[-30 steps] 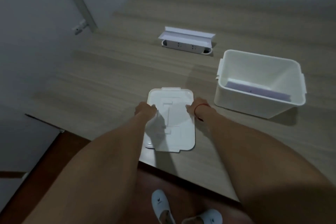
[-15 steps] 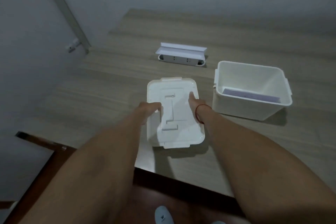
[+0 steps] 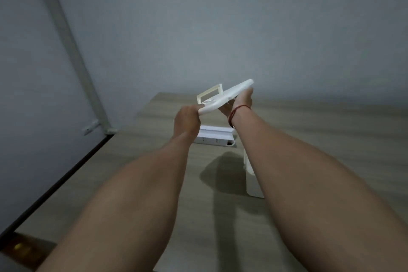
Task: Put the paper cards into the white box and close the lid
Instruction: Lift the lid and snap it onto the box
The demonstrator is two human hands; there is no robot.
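Note:
Both hands hold the white lid up in the air above the table, tilted with its right end higher. Its folding handle stands up on top. My left hand grips the lid's near left edge. My right hand, with a red string on the wrist, supports the lid from below at its right side. The white box stands on the table under my right forearm, which hides most of it. Only its left wall and corner show. The paper cards are hidden.
A white power strip with a folded white card on it lies on the wooden table behind my hands. The table's left edge runs along a grey wall with a pale vertical strip.
The lid has left the table and risen into the air between both hands, tilting. The camera has swung upward, so the box has slid under my right forearm.

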